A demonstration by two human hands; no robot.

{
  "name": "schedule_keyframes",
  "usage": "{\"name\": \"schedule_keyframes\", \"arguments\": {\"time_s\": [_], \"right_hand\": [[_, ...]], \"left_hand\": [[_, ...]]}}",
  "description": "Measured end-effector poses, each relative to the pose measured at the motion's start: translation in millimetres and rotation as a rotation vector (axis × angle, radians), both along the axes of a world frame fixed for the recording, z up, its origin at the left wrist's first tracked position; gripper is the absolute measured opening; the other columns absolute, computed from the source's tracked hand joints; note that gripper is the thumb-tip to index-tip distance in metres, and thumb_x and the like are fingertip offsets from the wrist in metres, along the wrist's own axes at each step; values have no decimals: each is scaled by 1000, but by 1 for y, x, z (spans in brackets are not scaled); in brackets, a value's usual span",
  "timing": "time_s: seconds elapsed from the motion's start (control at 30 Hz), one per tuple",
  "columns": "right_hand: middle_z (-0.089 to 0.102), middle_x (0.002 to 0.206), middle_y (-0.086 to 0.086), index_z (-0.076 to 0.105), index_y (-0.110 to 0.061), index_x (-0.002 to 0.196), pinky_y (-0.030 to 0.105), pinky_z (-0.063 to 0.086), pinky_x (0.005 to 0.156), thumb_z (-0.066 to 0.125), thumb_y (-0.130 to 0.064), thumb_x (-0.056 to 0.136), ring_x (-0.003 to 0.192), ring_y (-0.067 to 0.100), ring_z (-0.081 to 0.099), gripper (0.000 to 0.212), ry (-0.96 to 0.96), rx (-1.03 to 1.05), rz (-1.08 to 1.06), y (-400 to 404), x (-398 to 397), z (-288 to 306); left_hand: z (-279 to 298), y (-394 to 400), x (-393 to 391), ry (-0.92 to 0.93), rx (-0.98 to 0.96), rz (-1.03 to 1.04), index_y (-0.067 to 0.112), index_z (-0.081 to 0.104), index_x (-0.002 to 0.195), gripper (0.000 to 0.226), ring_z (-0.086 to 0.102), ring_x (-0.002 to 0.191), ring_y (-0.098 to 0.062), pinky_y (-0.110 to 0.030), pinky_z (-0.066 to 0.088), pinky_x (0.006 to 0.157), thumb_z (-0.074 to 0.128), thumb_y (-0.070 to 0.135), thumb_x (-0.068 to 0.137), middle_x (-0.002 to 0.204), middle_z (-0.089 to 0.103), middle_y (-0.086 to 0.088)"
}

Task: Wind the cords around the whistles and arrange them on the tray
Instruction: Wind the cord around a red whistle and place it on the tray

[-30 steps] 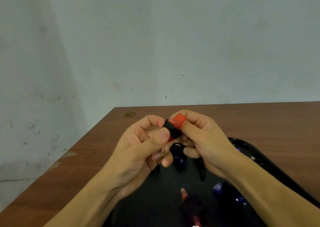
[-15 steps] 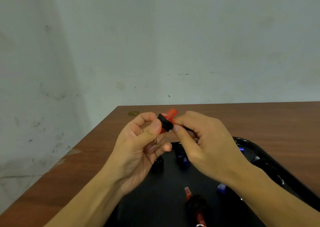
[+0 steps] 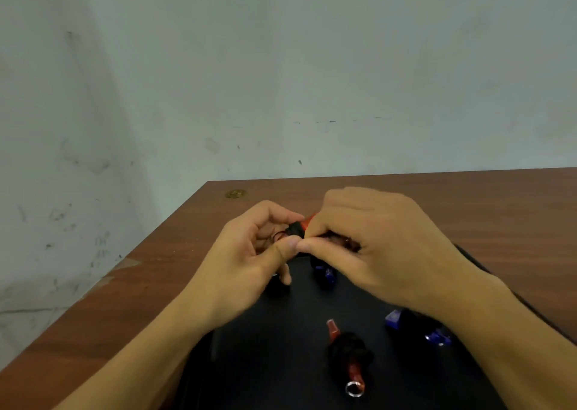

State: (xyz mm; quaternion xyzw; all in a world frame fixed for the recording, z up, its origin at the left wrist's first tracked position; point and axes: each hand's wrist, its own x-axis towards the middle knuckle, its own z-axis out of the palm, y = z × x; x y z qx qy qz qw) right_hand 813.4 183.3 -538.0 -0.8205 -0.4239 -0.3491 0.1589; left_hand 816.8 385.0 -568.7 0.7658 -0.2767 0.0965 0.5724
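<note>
I hold a red whistle [image 3: 307, 221] wrapped in black cord [image 3: 294, 230] above the far end of the black tray [image 3: 271, 356]. My left hand [image 3: 249, 253] pinches it between thumb and fingers. My right hand [image 3: 368, 244] covers its other end, thumb and fingertips pinching the cord beside my left thumb. On the tray lie a red whistle wound in black cord [image 3: 346, 352] with a metal ring, a blue whistle [image 3: 326, 273] under my hands, and two blue whistles [image 3: 393, 319] [image 3: 437, 337] by my right wrist.
The tray sits on a brown wooden table [image 3: 468, 209] whose left edge runs diagonally toward me. A small brass-coloured disc [image 3: 235, 194] lies near the far left corner. A pale wall stands behind the table.
My right hand has come over the top of the red whistle and now hides most of it. Both hands sit slightly lower, closer to the tray.
</note>
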Motion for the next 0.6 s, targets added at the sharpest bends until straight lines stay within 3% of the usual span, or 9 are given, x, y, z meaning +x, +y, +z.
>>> {"name": "schedule_keyframes", "arguments": {"time_s": [0.17,0.3,0.37,0.43,0.47,0.6], "right_hand": [[65,74,-16,75,-24,82,22,50,62,73,-41,84,71,7,63,18,223,248,97,-9,3,1],[69,69,-11,76,-20,75,19,51,60,79,-35,79,67,10,68,16,438,406,159,-8,4,-2],[71,67,-4,76,-17,73,28,54,59,80,-33,78,61,14,67,17,554,505,185,-6,5,-3],[72,68,6,76,-15,70,41,56,62,80,-35,75,65,31,67,20,653,588,199,-5,6,-6],[71,68,9,75,-15,68,41,55,62,80,-36,74,65,33,66,22,693,616,206,-4,6,-6],[67,67,17,72,-8,65,28,49,62,77,-39,73,61,19,61,32,818,674,237,-2,7,-6]], "left_hand": [[0,2,-7,-137,211,-76,21,61,105,11,60,60,-23,-33,51,61,60,24,95,79,61,-6],[1,-3,-9,-169,225,-94,27,59,100,10,59,61,-21,-31,49,61,59,34,92,76,60,5],[0,-4,-11,-174,212,-87,28,59,101,12,59,62,-21,-31,50,60,59,35,91,77,60,6],[-1,-5,-11,-178,203,-78,29,59,104,15,59,62,-21,-31,51,60,59,36,91,76,60,4],[-1,-4,-11,-181,202,-77,29,59,105,16,59,62,-21,-32,51,60,59,36,91,76,61,4],[-2,-5,-13,-169,173,-92,30,57,104,15,60,61,-22,-37,52,60,61,35,90,75,61,4]]}}
